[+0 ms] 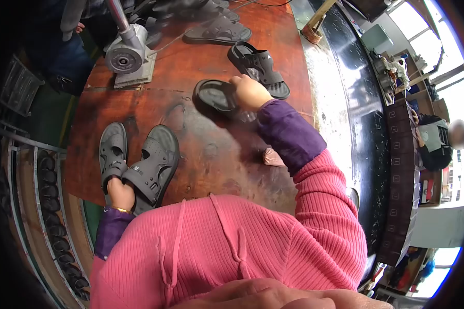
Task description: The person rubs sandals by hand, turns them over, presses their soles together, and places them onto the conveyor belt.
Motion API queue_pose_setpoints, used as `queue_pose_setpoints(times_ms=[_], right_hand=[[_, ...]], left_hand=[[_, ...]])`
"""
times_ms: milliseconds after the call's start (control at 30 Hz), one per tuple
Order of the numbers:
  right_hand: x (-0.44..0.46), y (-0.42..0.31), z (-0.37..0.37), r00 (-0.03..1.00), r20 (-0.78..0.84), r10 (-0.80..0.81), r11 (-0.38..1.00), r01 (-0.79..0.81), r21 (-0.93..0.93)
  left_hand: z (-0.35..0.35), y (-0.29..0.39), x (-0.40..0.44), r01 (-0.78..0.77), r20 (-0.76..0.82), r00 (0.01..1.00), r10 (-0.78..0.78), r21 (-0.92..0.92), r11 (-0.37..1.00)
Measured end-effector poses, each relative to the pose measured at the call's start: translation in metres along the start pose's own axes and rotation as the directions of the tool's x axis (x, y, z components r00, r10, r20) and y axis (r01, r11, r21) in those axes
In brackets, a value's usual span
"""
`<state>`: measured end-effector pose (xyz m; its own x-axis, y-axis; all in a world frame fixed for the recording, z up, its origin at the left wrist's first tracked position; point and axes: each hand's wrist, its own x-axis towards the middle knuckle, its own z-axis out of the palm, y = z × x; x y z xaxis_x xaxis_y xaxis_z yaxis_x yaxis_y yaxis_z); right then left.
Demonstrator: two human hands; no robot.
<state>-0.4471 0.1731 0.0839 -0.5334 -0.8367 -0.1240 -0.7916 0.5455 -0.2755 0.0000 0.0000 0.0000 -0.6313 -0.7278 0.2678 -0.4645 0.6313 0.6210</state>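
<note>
At the near left of the table, my left hand (121,194) grips a pair of grey sandals, its fingers tucked in at their straps. One grey sandal (113,147) lies on the left, and the other grey sandal (154,162) sits to its right, toes pointing away from me. My right hand (250,93) reaches out and is closed on a dark sandal (215,96), slightly blurred; its fingers cover part of the strap. Just beyond this hand another dark sandal (263,67) rests on the table.
A metal machine (126,57) stands at the table's far left. More sandals (219,30) lie at the far end of the wooden table (206,170). A small pinkish lump (273,157) is near my right sleeve. A black conveyor-like strip (366,123) runs along the right. A rack of sandals (56,226) stands left.
</note>
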Motion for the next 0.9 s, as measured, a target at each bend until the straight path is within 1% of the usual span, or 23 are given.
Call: queue_pose_setpoints(times_ms=[33,67,100,133,167,200,233,267,300,333,367,433,500,567,600,633,667,700,733,767,800,833,900], right_hand=[[-0.007,0.003,-0.007,0.991,-0.065,-0.118,0.990,0.122,0.071],[-0.010,0.005,-0.019,0.986,-0.102,-0.130,0.985,0.141,0.102],[-0.019,-0.002,-0.042,0.943,-0.298,-0.147,0.982,0.176,0.072],[-0.019,0.004,-0.086,0.943,-0.332,-0.026,0.987,0.077,0.143],[-0.015,0.010,-0.110,0.878,-0.477,-0.029,0.990,0.091,0.108],[0.000,0.038,-0.120,0.821,-0.570,-0.003,0.999,0.025,0.031],[-0.009,0.042,-0.142,0.789,-0.611,0.072,0.997,-0.033,0.075],[-0.001,0.062,-0.158,0.781,-0.620,0.079,0.996,-0.091,0.013],[0.016,0.093,-0.166,0.749,-0.653,0.111,0.993,-0.116,0.036],[0.031,0.124,-0.168,0.708,-0.702,0.073,0.996,-0.091,0.011],[0.047,0.154,-0.167,0.708,-0.702,0.078,0.989,-0.142,-0.033],[0.077,0.196,-0.152,0.694,-0.648,0.314,0.927,-0.372,0.050],[0.094,0.226,-0.109,0.691,-0.597,0.408,0.881,-0.469,0.059],[0.118,0.256,-0.060,0.813,-0.479,0.332,0.921,-0.388,-0.021],[0.117,0.233,-0.061,0.877,-0.350,0.331,0.921,-0.380,-0.081],[0.113,0.201,-0.068,0.920,-0.210,0.331,0.921,-0.364,-0.141],[0.120,0.195,-0.073,0.975,-0.105,0.198,0.965,-0.213,-0.156],[0.123,0.191,-0.074,0.998,0.006,0.063,0.986,-0.061,-0.153],[0.123,0.186,-0.068,0.998,0.067,0.007,0.999,-0.004,-0.043],[0.118,0.180,-0.059,0.994,0.105,0.023,0.987,-0.039,0.154],[0.110,0.159,-0.062,0.985,0.172,0.008,0.982,-0.040,0.183],[0.107,0.147,-0.062,0.982,0.172,-0.071,0.987,0.045,0.152],[0.096,0.120,-0.060,0.958,0.274,-0.087,0.939,-0.013,0.345]], left_hand=[[-0.005,0.004,-0.004,0.003,-0.011,1.000,-0.003,-0.007,1.000],[-0.010,0.007,-0.001,0.001,-0.025,1.000,-0.002,-0.016,1.000],[-0.015,0.011,0.003,-0.026,-0.035,0.999,0.026,-0.018,0.999],[0.007,0.019,0.012,-0.065,-0.076,0.995,0.061,-0.055,0.996],[0.000,0.019,0.019,-0.100,-0.096,0.991,0.096,-0.041,0.994],[-0.004,0.023,0.017,-0.104,-0.095,0.990,0.101,-0.032,0.994],[-0.004,0.028,0.006,-0.072,-0.074,0.995,0.068,-0.051,0.996],[-0.005,0.030,0.001,-0.057,-0.069,0.996,0.053,-0.061,0.997],[-0.006,0.031,0.001,-0.051,-0.070,0.996,0.046,-0.069,0.996],[-0.005,0.031,0.001,-0.044,-0.069,0.997,0.038,-0.085,0.995],[-0.004,0.032,0.001,-0.043,-0.074,0.997,0.038,-0.066,0.997],[-0.004,0.033,0.002,-0.039,-0.087,0.996,0.037,-0.021,0.999],[-0.005,0.033,0.003,-0.023,-0.081,0.997,0.021,-0.028,0.999],[-0.005,0.037,0.004,-0.004,-0.076,0.997,-0.001,-0.063,0.998],[-0.005,0.039,0.006,0.021,-0.066,0.997,-0.027,-0.089,0.996],[-0.004,0.039,0.007,0.031,-0.078,0.996,-0.037,-0.084,0.996],[-0.004,0.039,0.008,0.040,-0.085,0.995,-0.047,-0.077,0.996],[-0.003,0.038,0.007,0.051,-0.085,0.995,-0.057,-0.073,0.996],[-0.004,0.036,0.007,0.048,-0.069,0.996,-0.053,-0.065,0.997],[-0.004,0.034,0.007,0.046,-0.055,0.997,-0.049,-0.061,0.997],[-0.003,0.033,0.008,0.043,-0.047,0.998,-0.046,-0.058,0.997],[-0.001,0.033,0.009,0.038,-0.052,0.998,-0.041,-0.058,0.998],[0.002,0.033,0.011,0.037,-0.056,0.998,-0.040,-0.046,0.998]])
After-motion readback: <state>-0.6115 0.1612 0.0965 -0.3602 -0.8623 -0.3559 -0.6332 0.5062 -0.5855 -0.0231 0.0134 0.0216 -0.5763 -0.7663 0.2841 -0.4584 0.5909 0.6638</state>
